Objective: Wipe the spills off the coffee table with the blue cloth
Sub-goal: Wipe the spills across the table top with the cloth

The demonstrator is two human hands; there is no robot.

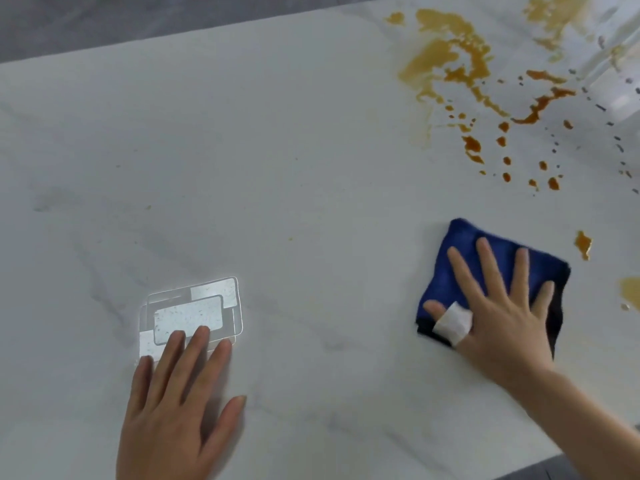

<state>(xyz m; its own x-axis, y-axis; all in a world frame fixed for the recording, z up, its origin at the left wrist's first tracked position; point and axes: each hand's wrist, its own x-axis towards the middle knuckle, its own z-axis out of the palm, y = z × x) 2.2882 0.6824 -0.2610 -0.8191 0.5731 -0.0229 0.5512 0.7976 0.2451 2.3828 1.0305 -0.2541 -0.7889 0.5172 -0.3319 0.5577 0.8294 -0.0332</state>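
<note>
A folded blue cloth (460, 268) lies flat on the white marble coffee table (277, 150) at the right. My right hand (498, 306) presses on it with fingers spread straight; the thumb wears a white bandage. Brown-orange spills (450, 60) spread over the far right of the table, with drops (505, 161) trailing toward the cloth and two patches (583, 244) to its right. My left hand (180, 403) rests flat on the table at the lower left, fingers straight, holding nothing.
A bright window reflection (194, 313) glares on the tabletop just beyond my left fingertips. The table's far edge (138, 43) meets grey floor at the top left. A clear glassy object (620, 71) stands at the far right edge.
</note>
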